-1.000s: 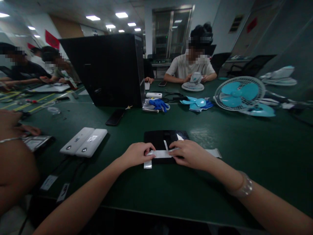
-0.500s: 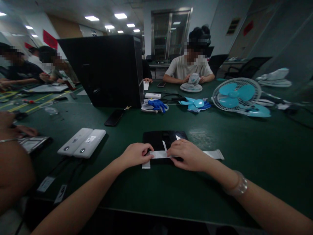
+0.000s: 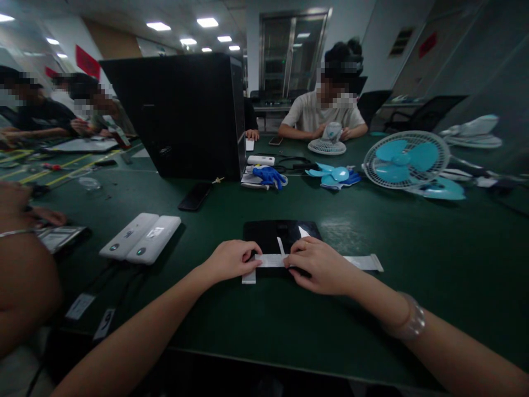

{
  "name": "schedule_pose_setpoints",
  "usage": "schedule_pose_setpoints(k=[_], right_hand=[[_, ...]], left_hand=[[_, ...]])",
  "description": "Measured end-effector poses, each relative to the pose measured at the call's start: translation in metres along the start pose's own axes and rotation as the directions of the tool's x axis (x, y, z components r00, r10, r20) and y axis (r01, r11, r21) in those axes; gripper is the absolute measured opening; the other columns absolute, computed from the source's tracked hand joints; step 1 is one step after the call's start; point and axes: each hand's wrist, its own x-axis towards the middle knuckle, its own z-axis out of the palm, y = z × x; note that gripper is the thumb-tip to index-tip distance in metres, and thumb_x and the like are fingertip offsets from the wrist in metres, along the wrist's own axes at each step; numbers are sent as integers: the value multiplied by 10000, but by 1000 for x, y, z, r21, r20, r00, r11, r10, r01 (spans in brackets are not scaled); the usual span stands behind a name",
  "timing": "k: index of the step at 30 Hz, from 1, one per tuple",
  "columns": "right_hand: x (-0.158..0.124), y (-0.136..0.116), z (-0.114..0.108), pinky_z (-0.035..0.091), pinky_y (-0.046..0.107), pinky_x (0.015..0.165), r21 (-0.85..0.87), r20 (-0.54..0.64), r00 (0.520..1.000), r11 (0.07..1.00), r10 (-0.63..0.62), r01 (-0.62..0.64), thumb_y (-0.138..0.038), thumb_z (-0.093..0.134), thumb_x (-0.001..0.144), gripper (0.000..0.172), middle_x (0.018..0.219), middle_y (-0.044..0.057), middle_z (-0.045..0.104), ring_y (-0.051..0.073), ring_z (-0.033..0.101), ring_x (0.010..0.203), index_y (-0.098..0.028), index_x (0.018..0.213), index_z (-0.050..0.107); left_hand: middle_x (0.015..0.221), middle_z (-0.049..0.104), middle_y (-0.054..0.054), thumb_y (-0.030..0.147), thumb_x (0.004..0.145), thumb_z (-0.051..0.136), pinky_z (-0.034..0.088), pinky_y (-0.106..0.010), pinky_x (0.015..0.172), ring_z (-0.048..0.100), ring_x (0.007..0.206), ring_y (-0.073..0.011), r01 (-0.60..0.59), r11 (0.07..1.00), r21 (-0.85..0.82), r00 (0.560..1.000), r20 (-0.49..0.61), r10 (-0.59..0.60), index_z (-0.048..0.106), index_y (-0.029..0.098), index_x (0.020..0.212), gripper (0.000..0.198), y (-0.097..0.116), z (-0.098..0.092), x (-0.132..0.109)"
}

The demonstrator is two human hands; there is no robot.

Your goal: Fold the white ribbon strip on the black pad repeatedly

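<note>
A flat black panel (image 3: 264,230) lies on the green table, with a white ribbon cable (image 3: 270,261) running across its near part. The cable's left end bends toward me, and its right end, tipped with a connector, reaches past the panel under my right wrist. My left hand (image 3: 233,259) pinches the cable near its left bend between thumb and fingers. With curled fingers, my right hand (image 3: 318,264) grips the cable near the panel's middle, beside a short white strip (image 3: 280,245) that sticks up. The right fingertips are partly hidden.
Two white power banks (image 3: 152,240) with cables and a phone (image 3: 195,197) lie to the left. Behind stand a large black computer case (image 3: 173,121), blue-and-white gloves (image 3: 266,177) and fan parts (image 3: 403,160). A co-worker (image 3: 326,116) sits opposite; another person's arm (image 3: 25,264) is at left.
The view has shifted slightly, so everything sits a little farther right. Both hands keep nearly the same hold on the ribbon cable.
</note>
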Motion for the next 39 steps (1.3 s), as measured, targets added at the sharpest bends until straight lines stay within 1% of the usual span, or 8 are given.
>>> schedule_pose_setpoints(k=[5,21,25,27,30,33,36,39], right_hand=[[-1,-1,-2,397,360,845,13,-1,1000,1000,22,-22,-213,504,861,202,905,67,639,182,561,881,-194,973,672],[1,0,0,409,360,846,42,-16,1000,999,24,-23,-200,500,871,256,943,58,652,183,559,912,-219,1058,674],[0,5,3,412,375,883,56,-6,1000,998,-4,5,-220,519,865,287,1016,53,665,196,555,998,-226,1116,658],[-2,9,4,398,399,937,58,-7,1000,998,-10,10,-264,528,868,308,1125,58,646,207,540,1073,-226,1151,644],[-5,17,5,358,462,1014,57,16,997,996,71,-71,-433,589,827,509,1353,85,515,258,471,1212,-235,1295,561],[-9,25,7,310,500,1063,76,75,988,987,136,-142,-544,621,768,754,1461,90,396,295,389,1298,-251,1432,417],[-10,30,9,272,504,1093,99,95,984,982,153,-163,-558,607,777,824,1496,96,340,301,335,1337,-248,1486,322],[-9,31,9,282,505,1090,105,92,984,981,156,-165,-568,603,780,858,1493,111,340,305,339,1333,-232,1502,283]], left_hand=[[653,543,56,424,867,551,274,-234,539,501,590,-109,-1,1000,9,1000,2,1,644,277,1036,242,0,0,0],[670,560,49,417,886,544,269,-235,545,509,620,-115,-23,1000,10,1000,-10,23,657,278,1012,220,-2,1,1],[673,566,45,399,900,526,272,-233,545,515,620,-121,3,1000,0,999,-40,-3,631,266,1024,210,-1,0,2],[683,575,37,398,913,505,277,-232,549,519,624,-123,36,999,-9,997,-64,-36,622,244,974,203,0,-2,1],[689,583,27,422,922,478,282,-233,545,518,619,-125,83,996,-13,990,-112,-84,606,215,867,250,0,-4,0],[662,572,22,452,924,459,282,-235,535,511,605,-127,117,993,7,982,-147,-115,591,199,766,326,0,-5,0],[645,563,18,467,931,432,285,-235,529,508,591,-126,143,990,21,980,-143,-138,587,193,722,378,0,-5,0],[635,562,14,480,943,394,289,-236,523,509,580,-130,157,988,7,978,-139,-155,591,193,720,414,0,-6,1]])
